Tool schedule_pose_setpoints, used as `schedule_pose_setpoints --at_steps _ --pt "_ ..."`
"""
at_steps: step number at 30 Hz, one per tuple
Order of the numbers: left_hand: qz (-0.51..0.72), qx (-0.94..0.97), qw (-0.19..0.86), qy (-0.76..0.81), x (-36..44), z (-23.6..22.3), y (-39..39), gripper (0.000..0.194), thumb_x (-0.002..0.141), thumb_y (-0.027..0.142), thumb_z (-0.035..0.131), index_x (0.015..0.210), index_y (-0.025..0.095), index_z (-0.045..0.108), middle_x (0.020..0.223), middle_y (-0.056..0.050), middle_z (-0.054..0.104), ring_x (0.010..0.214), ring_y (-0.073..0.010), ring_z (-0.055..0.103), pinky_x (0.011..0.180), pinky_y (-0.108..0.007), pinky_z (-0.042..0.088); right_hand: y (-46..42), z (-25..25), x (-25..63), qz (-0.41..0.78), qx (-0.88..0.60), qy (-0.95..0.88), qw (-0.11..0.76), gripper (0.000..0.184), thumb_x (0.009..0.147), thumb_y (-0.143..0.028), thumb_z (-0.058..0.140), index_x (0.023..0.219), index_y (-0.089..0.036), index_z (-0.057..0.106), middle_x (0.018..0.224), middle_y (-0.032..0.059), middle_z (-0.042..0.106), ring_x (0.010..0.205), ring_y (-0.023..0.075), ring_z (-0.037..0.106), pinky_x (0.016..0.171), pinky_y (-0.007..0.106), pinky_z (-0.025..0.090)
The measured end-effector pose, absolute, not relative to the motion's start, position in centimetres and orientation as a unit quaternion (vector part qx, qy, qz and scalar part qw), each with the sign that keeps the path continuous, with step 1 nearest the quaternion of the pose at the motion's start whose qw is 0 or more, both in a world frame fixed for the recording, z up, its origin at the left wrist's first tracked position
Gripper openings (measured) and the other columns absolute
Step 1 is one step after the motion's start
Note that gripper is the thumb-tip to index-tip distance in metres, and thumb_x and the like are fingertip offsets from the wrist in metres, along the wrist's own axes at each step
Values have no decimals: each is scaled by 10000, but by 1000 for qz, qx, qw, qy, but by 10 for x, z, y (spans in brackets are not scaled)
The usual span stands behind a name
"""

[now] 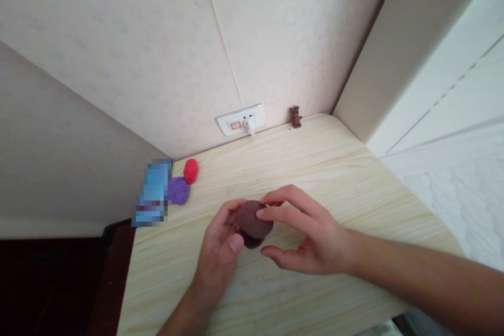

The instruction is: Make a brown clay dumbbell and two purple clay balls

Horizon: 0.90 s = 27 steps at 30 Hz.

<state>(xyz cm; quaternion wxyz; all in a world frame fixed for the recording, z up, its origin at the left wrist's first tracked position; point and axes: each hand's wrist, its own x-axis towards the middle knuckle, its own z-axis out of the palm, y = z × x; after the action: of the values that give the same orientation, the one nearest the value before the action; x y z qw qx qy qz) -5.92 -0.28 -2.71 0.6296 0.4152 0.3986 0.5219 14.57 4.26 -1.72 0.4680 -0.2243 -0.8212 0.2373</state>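
Observation:
A dark brown lump of modelling clay [255,219], rounded and slightly flattened, is held above the table [315,294]. My left hand [220,247] curls around its left side, thumb at the near edge and fingers behind it. With spread fingers, my right hand [311,231] touches the top and right side of the clay; its thumb stands apart from the lump. Part of the left fingers is hidden behind the clay.
At the table's left edge lie a purple clay lump [179,191], a red clay lump [191,170] and a blurred blue packet [155,191]. A small brown bear figure [295,117] stands by the wall. Behind the table is a wall socket [241,119] with a white plug [249,125].

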Motion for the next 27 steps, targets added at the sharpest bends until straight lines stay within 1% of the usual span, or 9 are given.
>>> schedule_pose_setpoints --at_steps 2,4,7,9,13,17,19,24,27 --pt "537 389 627 410 -58 -22 0 525 809 470 743 1238 191 627 1201 -119 682 1089 -256 632 947 -360 508 46 -17 147 278 -253 -795 475 500 783 -267 789 1239 -181 605 1164 134 655 1069 233 641 899 376 579" --pt "541 367 625 426 -58 -18 2 517 814 430 742 1251 191 604 1222 -130 676 1123 -267 633 945 -373 518 50 -18 148 318 -287 -763 484 456 792 -232 764 1218 -182 609 1154 124 657 1061 231 637 892 382 570" --pt "546 354 615 446 -60 -15 4 499 799 339 770 1244 217 583 1281 -131 646 1105 -276 653 819 -363 567 56 -21 149 396 -333 -698 494 328 863 -237 685 1180 -182 618 1137 114 665 1037 223 648 862 383 569" --pt "554 361 594 458 -61 -15 4 503 770 282 804 1221 226 589 1313 -122 628 1070 -259 670 780 -343 578 59 -22 149 451 -359 -652 492 253 905 -284 648 1136 -182 629 1111 105 679 1016 217 664 863 385 569" --pt "565 369 548 494 -64 -19 8 514 713 199 858 1166 223 618 1281 -90 659 1084 -213 683 884 -320 570 64 -25 148 525 -402 -588 467 241 912 -391 651 1033 -182 646 982 68 712 884 188 680 803 348 561" --pt "573 372 524 508 -66 -23 11 446 712 205 860 1099 203 639 1185 -77 718 1094 -208 695 921 -327 571 66 -28 148 562 -408 -556 457 254 898 -408 682 1010 -183 642 861 33 717 807 164 677 774 319 560" --pt "574 377 518 510 -67 -23 12 430 709 208 861 1085 193 653 1163 -82 732 1083 -213 700 903 -329 580 66 -30 147 561 -400 -552 469 280 874 -392 721 1052 -190 645 891 36 731 826 165 697 790 320 578" --pt "576 383 512 509 -69 -23 13 425 692 209 869 1072 188 682 1142 -91 749 1051 -224 714 872 -338 596 67 -33 144 556 -362 -574 480 335 849 -335 766 1147 -218 672 1157 94 753 1018 203 738 942 382 605" --pt "577 382 512 509 -70 -23 13 424 676 214 879 1055 184 692 1119 -94 757 1043 -233 719 873 -355 604 66 -32 143 558 -345 -575 488 316 858 -320 763 1145 -217 677 1169 96 753 1052 216 745 968 400 610"
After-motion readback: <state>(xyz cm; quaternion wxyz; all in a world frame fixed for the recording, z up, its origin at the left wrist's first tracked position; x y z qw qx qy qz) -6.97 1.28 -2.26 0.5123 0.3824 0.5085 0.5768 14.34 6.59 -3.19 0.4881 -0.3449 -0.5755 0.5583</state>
